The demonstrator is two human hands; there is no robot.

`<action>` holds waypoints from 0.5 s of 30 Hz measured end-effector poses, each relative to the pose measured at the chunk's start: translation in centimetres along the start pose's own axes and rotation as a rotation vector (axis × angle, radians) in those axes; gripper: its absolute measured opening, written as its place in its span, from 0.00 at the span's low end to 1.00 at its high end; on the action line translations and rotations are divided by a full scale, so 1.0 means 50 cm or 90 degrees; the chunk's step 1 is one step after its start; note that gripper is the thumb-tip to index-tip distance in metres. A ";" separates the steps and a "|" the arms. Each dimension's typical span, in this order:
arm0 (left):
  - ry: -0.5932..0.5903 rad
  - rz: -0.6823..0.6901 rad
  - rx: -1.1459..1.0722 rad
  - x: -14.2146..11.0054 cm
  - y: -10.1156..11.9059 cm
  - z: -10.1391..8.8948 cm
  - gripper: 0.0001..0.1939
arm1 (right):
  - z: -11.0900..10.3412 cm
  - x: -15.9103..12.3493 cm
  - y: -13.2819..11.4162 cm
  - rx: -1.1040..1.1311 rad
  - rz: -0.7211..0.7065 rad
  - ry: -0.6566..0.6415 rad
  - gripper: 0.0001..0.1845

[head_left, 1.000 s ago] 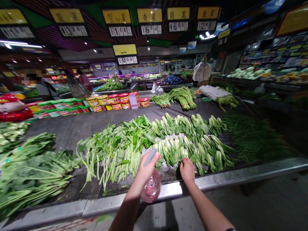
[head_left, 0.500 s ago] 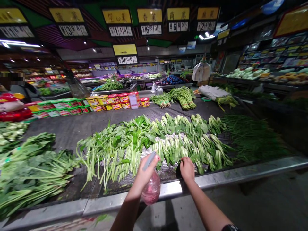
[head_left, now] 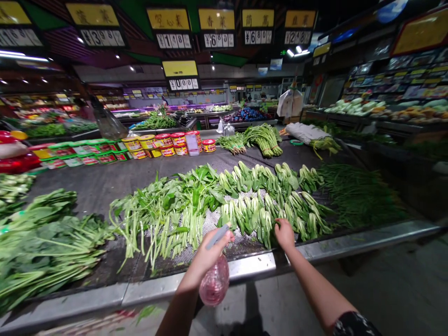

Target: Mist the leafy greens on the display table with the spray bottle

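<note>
My left hand (head_left: pixel 210 247) is wrapped round the neck of a spray bottle (head_left: pixel 214 282), a clear pink one with a grey spray head, held over the stall's front edge. To its right, my right hand (head_left: pixel 284 233) has its fingers curled at the leaves of a small bok choy (head_left: pixel 275 231) in the front row; the fingertips are partly hidden. Other heads of bok choy (head_left: pixel 245 214) lie side by side in two rows, pale stems toward the back. Left of them spreads a heap of water spinach (head_left: pixel 175 219) with long stems.
A metal rail (head_left: pixel 241 268) runs along the front of the sloping stall. Dark thin greens (head_left: pixel 357 196) lie at the right, broad leafy greens (head_left: pixel 52 252) at the left. Stacked tubs (head_left: pixel 140 145) and bundled stems (head_left: pixel 264 140) stand along the back. Price signs (head_left: pixel 180 74) hang overhead.
My right hand has shifted to the right along the front row, uncovering a bok choy where it was. The spray bottle in my left hand has swung slightly left and down.
</note>
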State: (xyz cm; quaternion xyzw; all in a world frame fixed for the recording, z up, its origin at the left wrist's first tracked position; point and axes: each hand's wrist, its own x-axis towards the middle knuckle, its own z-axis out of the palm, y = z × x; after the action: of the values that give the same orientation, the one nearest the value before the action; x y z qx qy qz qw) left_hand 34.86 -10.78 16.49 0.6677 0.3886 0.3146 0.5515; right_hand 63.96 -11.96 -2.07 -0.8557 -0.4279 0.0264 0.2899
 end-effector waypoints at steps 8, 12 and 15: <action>-0.027 -0.047 -0.091 -0.009 -0.038 0.010 0.23 | -0.020 -0.015 0.076 -0.134 0.092 -0.003 0.18; -0.016 -0.076 -0.102 -0.009 -0.048 0.013 0.22 | -0.012 -0.027 0.073 -0.172 0.092 -0.002 0.17; -0.001 -0.105 -0.122 -0.007 -0.060 0.020 0.23 | -0.013 -0.028 0.071 -0.192 0.094 -0.005 0.17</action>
State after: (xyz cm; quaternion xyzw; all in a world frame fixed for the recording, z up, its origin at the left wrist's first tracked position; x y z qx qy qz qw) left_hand 35.00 -11.31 13.36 0.5779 0.4096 0.3033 0.6374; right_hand 65.81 -14.96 -3.67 -0.9185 -0.3639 -0.0134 0.1540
